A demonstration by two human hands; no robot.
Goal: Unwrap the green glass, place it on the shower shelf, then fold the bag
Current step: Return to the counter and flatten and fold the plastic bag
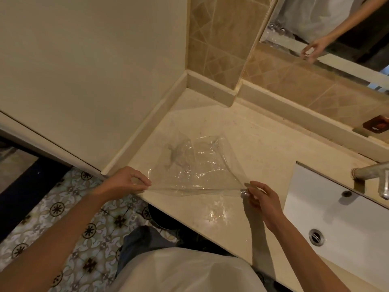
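Note:
A clear plastic bag [195,165] lies spread and wrinkled on the beige countertop [263,148], its near edge pulled taut between my hands. My left hand [132,181] pinches the bag's left corner at the counter's front edge. My right hand [259,194] pinches the right corner, slightly lifted off the counter. The far part of the bag rests flat toward the wall corner. No green glass or shower shelf is in view.
A white sink [336,218] with a metal drain [316,237] sits to the right, under a metal tap [372,173]. A mirror [336,28] hangs above the tiled backsplash. A small brown box [376,125] rests on the ledge. Patterned floor tiles [69,218] lie below.

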